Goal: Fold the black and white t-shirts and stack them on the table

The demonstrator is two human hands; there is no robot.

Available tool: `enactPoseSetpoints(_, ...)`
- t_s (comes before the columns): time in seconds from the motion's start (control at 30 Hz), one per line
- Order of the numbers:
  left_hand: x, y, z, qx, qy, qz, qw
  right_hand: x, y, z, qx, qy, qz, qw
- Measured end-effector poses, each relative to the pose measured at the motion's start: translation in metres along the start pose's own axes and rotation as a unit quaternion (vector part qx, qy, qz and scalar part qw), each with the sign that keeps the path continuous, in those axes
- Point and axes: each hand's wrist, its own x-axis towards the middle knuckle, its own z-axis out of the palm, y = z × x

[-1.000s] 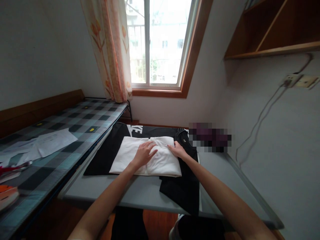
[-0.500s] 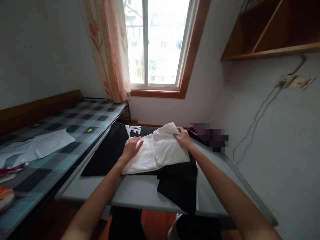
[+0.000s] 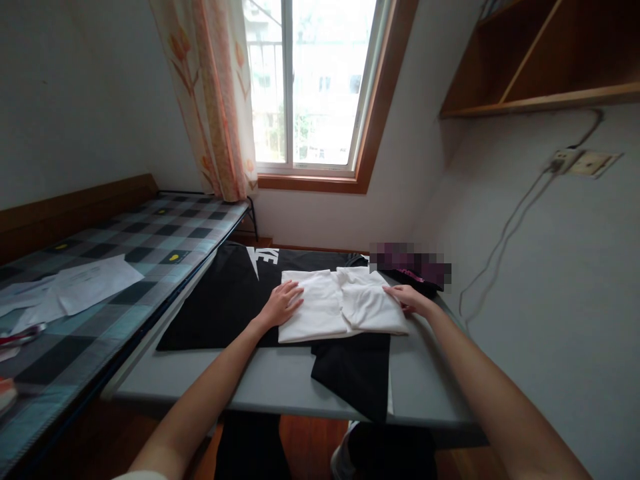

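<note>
A folded white garment lies across a black T-shirt with white lettering, both on the grey table. My left hand rests on the left edge of the white garment, its fingers stretched out. At the opposite edge, my right hand pinches the white cloth between thumb and fingers. One black sleeve sticks out below the white garment toward the table's front edge.
Right behind my right hand is a dark purple item, partly pixelated. A bed with a checked cover stands at left, bearing papers. The grey table reaches toward my legs. A wooden shelf hangs at upper right.
The white garment has shifted right over the black T-shirt, and its raised right part has come down flatter. Both hands have moved right, the right hand also nearer to me.
</note>
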Motion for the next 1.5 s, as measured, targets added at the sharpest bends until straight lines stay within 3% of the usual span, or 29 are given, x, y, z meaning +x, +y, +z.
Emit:
enactPoseSetpoints(0.17, 0.001, -0.003, -0.007, -0.021, 0.074, -0.072, 0.994, -0.01, 0.002, -0.004, 0.034, -0.032, -0.062, 0.997)
enactPoseSetpoints(0.3, -0.002, -0.008, -0.011, -0.046, 0.093, -0.08, 0.991, -0.009, -0.007, -0.005, 0.054, -0.066, -0.104, 0.991)
enactPoseSetpoints(0.43, 0.0, -0.007, -0.014, -0.095, 0.108, -0.079, 0.986, -0.011, -0.031, -0.011, 0.047, -0.085, -0.138, 0.986)
enactPoseSetpoints(0.53, 0.006, 0.0, -0.014, -0.2, 0.123, -0.101, 0.967, -0.026, -0.066, -0.008, 0.058, -0.083, -0.168, 0.981)
enactPoseSetpoints(0.63, 0.014, 0.009, -0.015, -0.376, 0.132, -0.148, 0.905, -0.051, -0.107, 0.014, 0.086, -0.114, -0.221, 0.965)
enactPoseSetpoints(0.7, 0.016, 0.012, -0.016, -0.511, 0.095, -0.2, 0.831, -0.064, -0.126, 0.037, 0.114, -0.219, -0.29, 0.925)
enactPoseSetpoints(0.77, 0.016, 0.011, -0.017, -0.597, 0.046, -0.269, 0.754, -0.07, -0.132, 0.065, 0.104, -0.283, -0.346, 0.888)
enactPoseSetpoints(0.83, 0.014, 0.008, -0.017, -0.614, 0.019, -0.325, 0.719, -0.069, -0.125, 0.091, 0.047, -0.259, -0.394, 0.881)
enactPoseSetpoints(0.97, 0.009, 0.003, -0.017, -0.588, 0.006, -0.325, 0.741, -0.061, -0.089, 0.132, -0.101, -0.129, -0.466, 0.869)
enactPoseSetpoints(1.1, 0.008, 0.005, -0.015, -0.565, 0.044, -0.289, 0.771, -0.065, -0.067, 0.152, -0.213, -0.041, -0.495, 0.842)
enactPoseSetpoints(1.23, 0.008, 0.002, -0.01, -0.499, 0.118, -0.268, 0.816, -0.074, -0.068, 0.159, -0.26, -0.032, -0.501, 0.825)
enactPoseSetpoints(1.4, 0.008, -0.001, -0.006, -0.43, 0.134, -0.276, 0.849, -0.078, -0.068, 0.164, -0.312, -0.048, -0.5, 0.807)
enactPoseSetpoints(1.5, 0.007, 0.002, -0.008, -0.297, 0.151, -0.273, 0.903, -0.08, -0.066, 0.167, -0.33, -0.047, -0.498, 0.8)
